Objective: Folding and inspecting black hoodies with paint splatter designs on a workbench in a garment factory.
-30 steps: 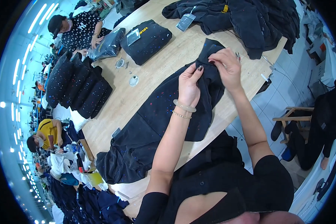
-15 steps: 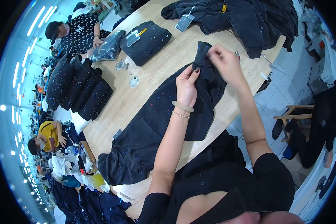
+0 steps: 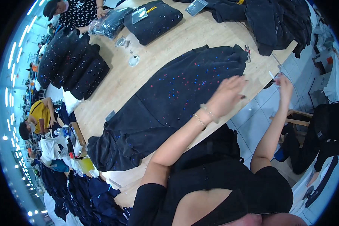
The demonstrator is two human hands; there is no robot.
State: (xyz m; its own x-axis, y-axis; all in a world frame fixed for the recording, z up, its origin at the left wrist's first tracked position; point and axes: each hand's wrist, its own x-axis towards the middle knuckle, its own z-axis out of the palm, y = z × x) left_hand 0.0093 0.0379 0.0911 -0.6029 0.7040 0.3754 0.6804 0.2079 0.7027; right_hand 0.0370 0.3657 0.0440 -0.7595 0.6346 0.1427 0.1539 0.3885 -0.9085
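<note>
I see the left hand (image 3: 228, 96) raised over the near edge of the wooden table (image 3: 165, 43), palm down, fingers loosely spread and a bit blurred, holding nothing. It hovers just above the right end of the dark garment (image 3: 177, 94), which lies spread flat along the table, speckled w/ small red and blue dots, its far end bunched near the table's left corner. Can't tell if the fingertips touch the cloth. Beaded bracelets (image 3: 205, 115) sit on that wrist.

The right hand (image 3: 284, 83) is off the table edge, over the tiled floor (image 3: 252, 116), lifted, w/ thumb and forefinger pinching a small white tag-like strip (image 3: 272, 75); too small to say what it is exactly.

Beyond the garment: a folded dark speckled top (image 3: 154, 20) w/ a clear packet on it, a heap of dark clothes (image 3: 267, 19) at the far right corner, a row of folded dark pieces (image 3: 71, 66) stacked at the left. A small round clear item (image 3: 133, 60) lies on bare wood between them. Another person (image 3: 73, 9) in a patterned shirt handles a plastic bag (image 3: 111, 22) at the far end; a person in a yellow shirt (image 3: 39, 116) sits at left.
</note>
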